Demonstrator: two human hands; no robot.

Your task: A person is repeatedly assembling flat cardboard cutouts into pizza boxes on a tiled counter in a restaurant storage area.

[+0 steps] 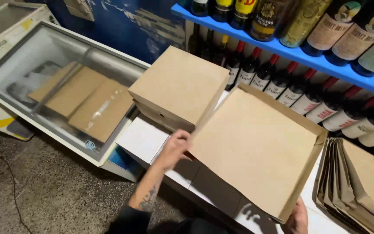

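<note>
1. Stretching along the left, a glass-topped chest freezer (35, 65) sits on the speckled floor, with flat brown sheets visible under its lid.
2. Tilted above the white counter (141, 141), an open brown cardboard box (252, 147) fills the centre, its rims folded up on the far and right sides.
3. A stack of closed cardboard boxes (180, 86) rests just behind it, touching its left edge.
4. Flat folded cartons (360, 182) lie at the right.
5. Dark bottles (278, 82) stand below the blue shelf (325, 63).
6. The left hand (174, 149) grips the open box's left edge.
7. The right hand (297, 219) holds the near right corner from beneath.
</note>
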